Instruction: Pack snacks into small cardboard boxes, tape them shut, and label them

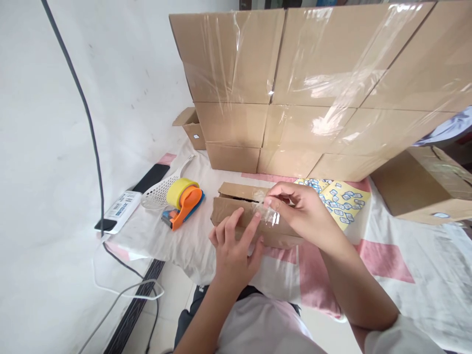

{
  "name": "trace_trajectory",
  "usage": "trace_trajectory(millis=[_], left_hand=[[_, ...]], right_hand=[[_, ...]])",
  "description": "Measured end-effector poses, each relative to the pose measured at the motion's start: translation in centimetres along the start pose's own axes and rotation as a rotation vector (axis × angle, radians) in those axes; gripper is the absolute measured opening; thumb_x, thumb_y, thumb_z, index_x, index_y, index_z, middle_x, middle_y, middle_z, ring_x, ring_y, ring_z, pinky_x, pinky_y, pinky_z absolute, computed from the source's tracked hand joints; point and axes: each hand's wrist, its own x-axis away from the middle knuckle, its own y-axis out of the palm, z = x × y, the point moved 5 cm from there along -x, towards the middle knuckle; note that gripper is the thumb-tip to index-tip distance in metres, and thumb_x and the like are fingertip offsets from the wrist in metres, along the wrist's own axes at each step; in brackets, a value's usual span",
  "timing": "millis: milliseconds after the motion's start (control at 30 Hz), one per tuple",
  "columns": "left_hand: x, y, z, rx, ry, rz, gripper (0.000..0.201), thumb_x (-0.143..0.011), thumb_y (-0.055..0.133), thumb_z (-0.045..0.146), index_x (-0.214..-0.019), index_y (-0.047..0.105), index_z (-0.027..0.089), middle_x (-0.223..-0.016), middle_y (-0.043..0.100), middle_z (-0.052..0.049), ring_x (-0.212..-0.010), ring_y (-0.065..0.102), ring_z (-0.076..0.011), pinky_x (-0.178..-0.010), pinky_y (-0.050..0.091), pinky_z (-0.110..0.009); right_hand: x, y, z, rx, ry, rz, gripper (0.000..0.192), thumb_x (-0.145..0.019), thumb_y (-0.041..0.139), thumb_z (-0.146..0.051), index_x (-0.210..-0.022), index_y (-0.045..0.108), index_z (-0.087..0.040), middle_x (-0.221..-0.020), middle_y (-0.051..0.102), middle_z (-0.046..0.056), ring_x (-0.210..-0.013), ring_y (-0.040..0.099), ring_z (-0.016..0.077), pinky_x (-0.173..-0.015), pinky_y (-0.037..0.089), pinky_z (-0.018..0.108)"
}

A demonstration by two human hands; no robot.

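Observation:
A small brown cardboard box (232, 209) lies in front of me on the cloth, with a narrow dark gap between its top flaps. A crumpled piece of clear tape (271, 215) sits across its top. My left hand (236, 243) rests on the box with its fingers spread, the index fingertip at the tape's edge. My right hand (300, 209) pinches the tape between thumb and index finger. Part of the box is hidden under the right hand. Left of the box lies an orange and blue tape dispenser (186, 206) with a yellow roll.
Stacked cardboard boxes wrapped in clear film (309, 88) stand behind like a wall. Yellow sheets of printed stickers (344, 201) lie at the right, near an open box (424, 187). A white perforated racket (158, 194), a phone (151, 178) and a power bank (123, 209) lie left.

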Motion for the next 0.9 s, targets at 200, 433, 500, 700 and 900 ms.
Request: trace_trajectory(millis=[200, 433, 500, 700, 900], left_hand=[[-0.2, 0.3, 0.0, -0.043, -0.03, -0.079, 0.042, -0.094, 0.063, 0.029, -0.135, 0.065, 0.036, -0.131, 0.057, -0.013, -0.116, 0.055, -0.0302, -0.096, 0.031, -0.049], [-0.2, 0.6, -0.2, -0.049, -0.044, -0.124, 0.035, -0.093, 0.063, 0.03, -0.126, 0.072, 0.038, -0.123, 0.058, -0.011, -0.114, 0.054, -0.0299, -0.094, 0.029, -0.049], [-0.1, 0.6, -0.2, -0.042, -0.058, -0.125, 0.034, -0.093, 0.063, 0.029, -0.124, 0.073, 0.038, -0.122, 0.059, -0.01, -0.114, 0.054, -0.0298, -0.094, 0.03, -0.049], [-0.2, 0.4, 0.8, -0.076, -0.07, -0.107, 0.036, -0.093, 0.06, 0.029, -0.127, 0.071, 0.035, -0.136, 0.065, -0.008, -0.12, 0.054, -0.0319, -0.098, 0.026, -0.051], [0.3, 1.1, 2.2, -0.015, 0.069, -0.117, 0.046, -0.095, 0.053, 0.02, -0.14, 0.06, 0.025, -0.14, 0.067, -0.005, -0.129, 0.058, -0.0239, -0.118, 0.009, -0.047]], right_hand=[[-1.0, 0.5, 1.6, 0.245, -0.012, 0.003, 0.017, -0.096, 0.057, -0.02, -0.082, 0.066, -0.021, -0.083, 0.069, 0.001, -0.078, 0.064, 0.0168, -0.072, 0.047, 0.03], [-2.0, 0.5, 4.2, 0.646, 0.095, -0.049, 0.021, -0.085, 0.074, -0.035, -0.102, 0.072, -0.022, -0.13, 0.051, 0.012, -0.123, 0.056, 0.0339, -0.1, 0.05, 0.047], [-2.4, -0.7, 4.9, 0.704, 0.146, 0.033, 0.071, -0.071, 0.085, -0.045, -0.134, 0.059, -0.023, -0.14, 0.043, 0.016, -0.131, 0.049, 0.0409, -0.104, 0.048, 0.054], [-3.0, -4.7, 6.2, 0.757, 0.228, 0.321, 0.102, -0.075, 0.08, -0.047, -0.159, 0.028, -0.018, -0.143, 0.046, 0.021, -0.135, 0.047, 0.041, -0.11, 0.042, 0.056], [-2.0, -0.8, 5.3, 0.657, 0.361, -0.212, 0.06, -0.081, 0.066, -0.071, -0.123, 0.067, -0.028, -0.114, 0.073, 0.007, -0.104, 0.067, 0.0308, -0.083, 0.051, 0.039]])
